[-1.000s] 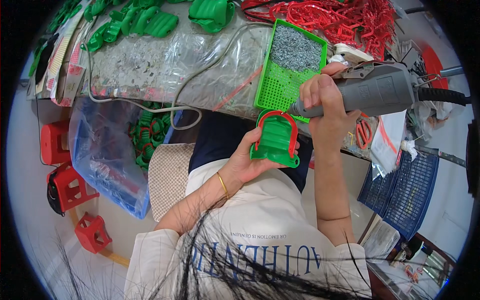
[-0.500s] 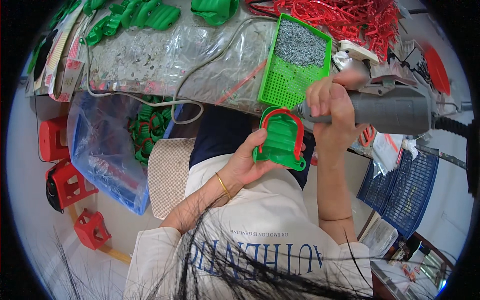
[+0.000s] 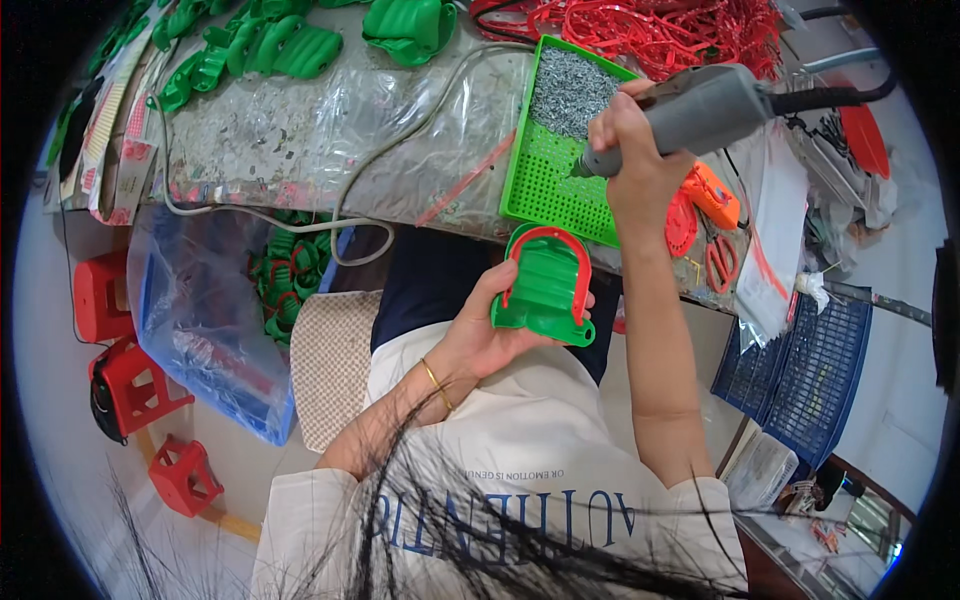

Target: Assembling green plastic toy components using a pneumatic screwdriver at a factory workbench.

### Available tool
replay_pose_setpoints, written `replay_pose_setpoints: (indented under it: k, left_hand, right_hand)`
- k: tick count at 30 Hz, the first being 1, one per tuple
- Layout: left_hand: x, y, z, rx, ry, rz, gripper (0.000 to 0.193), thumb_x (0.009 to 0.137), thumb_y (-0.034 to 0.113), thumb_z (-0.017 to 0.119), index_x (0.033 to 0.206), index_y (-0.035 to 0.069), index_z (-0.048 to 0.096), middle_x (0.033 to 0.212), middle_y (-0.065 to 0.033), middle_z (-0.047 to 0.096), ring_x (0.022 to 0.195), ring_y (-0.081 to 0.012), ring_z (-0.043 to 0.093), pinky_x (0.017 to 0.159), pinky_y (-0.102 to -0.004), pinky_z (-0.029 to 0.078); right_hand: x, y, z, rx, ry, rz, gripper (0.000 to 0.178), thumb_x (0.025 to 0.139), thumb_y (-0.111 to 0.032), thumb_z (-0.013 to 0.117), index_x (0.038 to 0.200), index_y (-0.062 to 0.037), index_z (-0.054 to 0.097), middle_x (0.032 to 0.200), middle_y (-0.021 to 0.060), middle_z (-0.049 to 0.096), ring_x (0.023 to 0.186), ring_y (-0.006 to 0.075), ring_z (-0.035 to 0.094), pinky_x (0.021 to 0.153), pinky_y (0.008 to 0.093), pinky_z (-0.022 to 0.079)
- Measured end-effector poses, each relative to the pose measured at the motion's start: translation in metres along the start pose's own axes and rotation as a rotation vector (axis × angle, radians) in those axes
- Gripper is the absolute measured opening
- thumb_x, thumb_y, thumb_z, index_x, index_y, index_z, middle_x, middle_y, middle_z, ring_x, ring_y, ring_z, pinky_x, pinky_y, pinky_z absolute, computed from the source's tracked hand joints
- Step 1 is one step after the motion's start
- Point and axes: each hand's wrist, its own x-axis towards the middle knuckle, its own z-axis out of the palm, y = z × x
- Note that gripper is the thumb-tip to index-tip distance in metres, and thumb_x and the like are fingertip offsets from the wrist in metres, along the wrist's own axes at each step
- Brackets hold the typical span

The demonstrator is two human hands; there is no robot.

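My left hand [image 3: 485, 335] grips a green plastic part [image 3: 545, 272] with a curved, ridged body, held above my lap. A red strap [image 3: 583, 262] arches around its upper edge. My right hand [image 3: 638, 150] is wrapped round a grey electric screwdriver [image 3: 700, 112] with a black cord. The driver's tip hangs over the perforated part of a bright green tray [image 3: 560, 193]. Small silver screws [image 3: 572, 90] lie heaped at the tray's far end. Whether a screw sits on the tip is too small to tell.
Several green plastic parts [image 3: 410, 28] and a tangle of red straps [image 3: 640, 30] lie along the table's back. At right are scissors [image 3: 721, 262] and an orange tool [image 3: 711, 195]. A lined blue bin [image 3: 215, 330] with finished-looking green-and-red pieces [image 3: 285, 275] stands left, near red stools [image 3: 187, 478].
My right hand has carried the screwdriver up and away from the green part to over the tray, tilting it. My left hand still holds the part, slightly lower.
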Motion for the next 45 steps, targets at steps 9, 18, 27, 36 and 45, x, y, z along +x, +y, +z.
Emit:
replay_pose_setpoints:
  k: [9,18,27,36,45]
  left_hand:
    - [0.004,0.002,-0.005,-0.013,0.026,0.007,0.069,0.087,0.051,0.051,0.132,0.000,0.041,0.122,-0.0242,0.054,0.110,-0.0334,0.056,0.093,-0.0485,0.046]
    - [0.004,0.003,-0.006,0.000,0.017,0.010,0.068,0.088,0.050,0.049,0.132,-0.001,0.041,0.122,-0.0244,0.054,0.110,-0.0332,0.057,0.092,-0.0482,0.047]
    - [0.004,0.004,-0.006,0.000,0.021,0.035,0.067,0.088,0.049,0.050,0.131,-0.001,0.042,0.122,-0.0235,0.054,0.110,-0.0337,0.056,0.091,-0.0485,0.048]
    - [0.000,0.015,0.000,0.066,0.027,0.206,0.068,0.086,0.050,0.054,0.133,0.001,0.041,0.124,-0.0220,0.054,0.115,-0.0321,0.054,0.095,-0.0496,0.045]
    - [-0.003,0.013,0.005,0.125,0.052,0.267,0.065,0.087,0.049,0.053,0.133,0.005,0.042,0.125,-0.0195,0.054,0.113,-0.0322,0.055,0.096,-0.0493,0.045]
  right_hand:
    - [0.001,0.023,-0.003,-0.081,0.010,0.014,0.010,0.084,0.001,0.057,0.092,0.0008,0.051,0.064,0.0026,0.049,0.053,0.0104,0.046,0.052,0.0265,0.041]
    - [-0.003,0.028,-0.003,-0.081,0.018,0.019,0.010,0.084,0.001,0.057,0.092,0.0004,0.050,0.064,0.0026,0.049,0.052,0.0106,0.046,0.052,0.0269,0.041]
    - [-0.001,0.013,0.000,-0.045,0.043,-0.017,0.013,0.083,0.001,0.058,0.094,0.0012,0.051,0.064,0.0021,0.047,0.053,0.0110,0.045,0.053,0.0268,0.040]
    - [-0.035,-0.076,0.013,0.060,-0.026,0.096,0.014,0.086,-0.009,0.053,0.098,-0.0014,0.054,0.057,0.0001,0.040,0.050,0.0105,0.039,0.052,0.0279,0.033]
    - [-0.056,-0.076,0.014,0.040,-0.106,0.143,0.010,0.086,-0.007,0.054,0.092,-0.0007,0.049,0.056,0.0013,0.041,0.046,0.0113,0.040,0.049,0.0270,0.034]
